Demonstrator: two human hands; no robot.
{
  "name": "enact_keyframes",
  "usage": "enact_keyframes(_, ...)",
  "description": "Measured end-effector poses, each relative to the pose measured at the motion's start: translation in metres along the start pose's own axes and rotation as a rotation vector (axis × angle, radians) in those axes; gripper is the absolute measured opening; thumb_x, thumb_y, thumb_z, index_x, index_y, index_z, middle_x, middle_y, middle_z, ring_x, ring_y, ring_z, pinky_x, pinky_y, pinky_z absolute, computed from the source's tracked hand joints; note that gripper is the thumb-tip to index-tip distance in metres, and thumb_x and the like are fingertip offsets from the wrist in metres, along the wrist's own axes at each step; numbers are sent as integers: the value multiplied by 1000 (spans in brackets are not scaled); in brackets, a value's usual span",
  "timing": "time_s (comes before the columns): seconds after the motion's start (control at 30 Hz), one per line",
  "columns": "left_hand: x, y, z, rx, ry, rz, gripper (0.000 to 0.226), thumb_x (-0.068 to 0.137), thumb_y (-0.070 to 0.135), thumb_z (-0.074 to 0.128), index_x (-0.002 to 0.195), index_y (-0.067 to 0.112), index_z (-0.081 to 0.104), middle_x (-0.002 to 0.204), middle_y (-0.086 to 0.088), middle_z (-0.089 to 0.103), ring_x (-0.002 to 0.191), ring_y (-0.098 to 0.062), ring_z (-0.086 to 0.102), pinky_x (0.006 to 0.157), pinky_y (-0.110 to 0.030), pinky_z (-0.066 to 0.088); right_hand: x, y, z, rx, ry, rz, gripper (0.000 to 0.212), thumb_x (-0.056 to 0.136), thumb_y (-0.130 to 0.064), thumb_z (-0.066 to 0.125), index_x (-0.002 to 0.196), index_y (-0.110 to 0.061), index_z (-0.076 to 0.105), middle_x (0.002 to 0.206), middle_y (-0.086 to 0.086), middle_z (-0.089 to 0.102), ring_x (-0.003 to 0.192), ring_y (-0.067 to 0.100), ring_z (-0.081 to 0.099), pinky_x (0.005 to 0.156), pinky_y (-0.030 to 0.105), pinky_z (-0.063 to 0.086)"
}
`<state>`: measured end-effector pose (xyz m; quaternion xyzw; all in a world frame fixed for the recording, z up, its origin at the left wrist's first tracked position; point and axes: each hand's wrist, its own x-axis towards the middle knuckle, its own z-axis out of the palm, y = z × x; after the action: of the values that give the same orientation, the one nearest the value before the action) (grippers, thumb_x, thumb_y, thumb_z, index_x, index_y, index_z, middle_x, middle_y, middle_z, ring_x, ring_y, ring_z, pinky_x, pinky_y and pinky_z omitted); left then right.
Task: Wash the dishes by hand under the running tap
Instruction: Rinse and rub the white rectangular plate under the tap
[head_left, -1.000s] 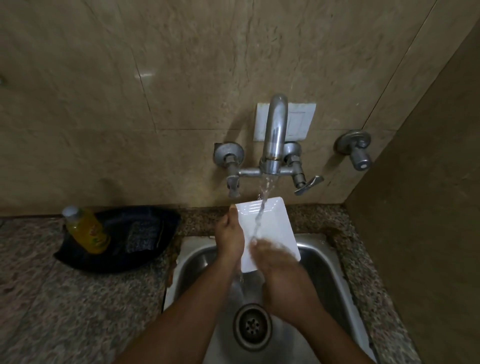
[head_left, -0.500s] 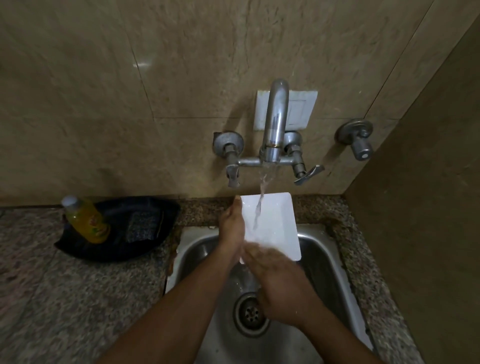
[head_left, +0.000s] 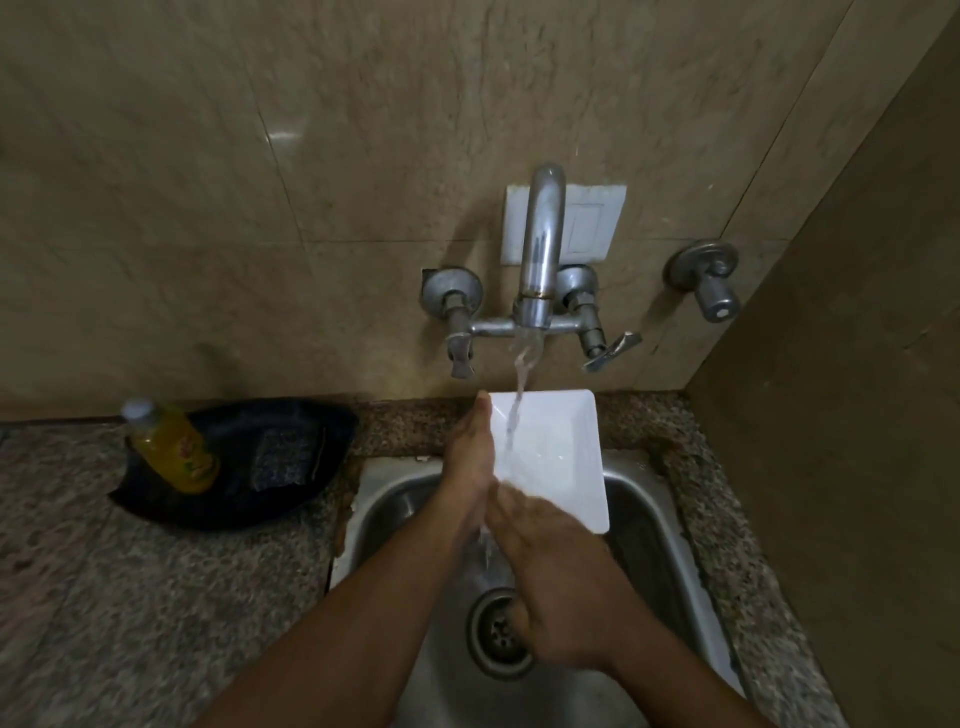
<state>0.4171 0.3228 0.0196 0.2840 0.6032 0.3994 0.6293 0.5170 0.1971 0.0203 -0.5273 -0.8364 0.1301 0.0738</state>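
Over the sink (head_left: 670, 525), a white square plate (head_left: 553, 457) is held tilted under the tap (head_left: 540, 260), water running down its face. The left hand (head_left: 470, 457) grips its left edge, fingers stretched up along the rim. The right hand (head_left: 561, 566) lies across the near edge, fingers on the plate; I cannot tell how tightly. Both forearms reach in from below. On the counter (head_left: 104, 571) to the left, a yellow bottle (head_left: 174, 447) stands in a black tray (head_left: 322, 431).
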Motion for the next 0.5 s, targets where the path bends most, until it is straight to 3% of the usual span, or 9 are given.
enact_keyframes(0.07, -4, -3, 0, -3, -3, -1, 55, 92, 63, 45, 120, 20, 64, 112, 1, 67, 100, -19, 64, 81, -30, 51, 4, 9, -1, -70, 43, 17, 86, 79, -42, 46, 156, -12, 24, 163, 6, 18, 150, 19, 18, 123, 39, 16)
enact_keyframes(0.13, -7, -5, 4, -17, -70, -35, 53, 93, 60, 45, 111, 16, 68, 96, 1, 70, 88, -14, 67, 70, -26, 51, 18, 16, -4, -100, 117, 99, 85, 86, -46, 42, 157, -11, 12, 165, 6, 5, 152, 18, 2, 123, 41, 9)
enact_keyframes(0.2, -16, -6, 3, -28, -87, -57, 49, 97, 53, 45, 99, 11, 69, 79, -1, 70, 72, -12, 67, 59, -21, 50, 19, 15, -5, -41, 75, 96, 86, 89, -47, 43, 158, -13, 6, 166, 3, 0, 152, 12, -6, 124, 37, 4)
enact_keyframes(0.27, -17, -11, -1, 3, -94, -39, 43, 101, 46, 41, 98, 11, 66, 80, -3, 67, 66, -10, 63, 53, -20, 46, 12, 9, -5, 16, -6, 39, 86, 85, -47, 42, 158, -17, 7, 165, -1, 1, 152, 10, -3, 124, 35, 4)
enact_keyframes(0.33, -16, -17, -8, -14, -132, -42, 40, 102, 44, 38, 98, 15, 65, 94, -2, 66, 75, -9, 62, 60, -22, 46, 13, 14, -6, -28, -9, 40, 85, 82, -44, 36, 158, -18, 7, 163, -4, -3, 152, 13, -3, 123, 35, -1)
enact_keyframes(0.43, -20, -22, -8, 71, -213, -51, 46, 102, 47, 35, 126, 15, 58, 115, 1, 60, 92, -10, 57, 79, -27, 47, 29, 17, -3, -72, 60, 149, 82, 87, -42, 32, 158, -16, -1, 164, 0, -12, 151, 15, -13, 123, 40, -1)
enact_keyframes(0.5, -18, -23, -10, 26, -196, -76, 52, 100, 51, 39, 124, 11, 60, 110, -6, 67, 90, -17, 61, 82, -33, 50, 23, 6, 2, 30, 36, 96, 85, 86, -42, 40, 158, -16, 2, 166, 1, -3, 152, 13, -7, 123, 38, 6)
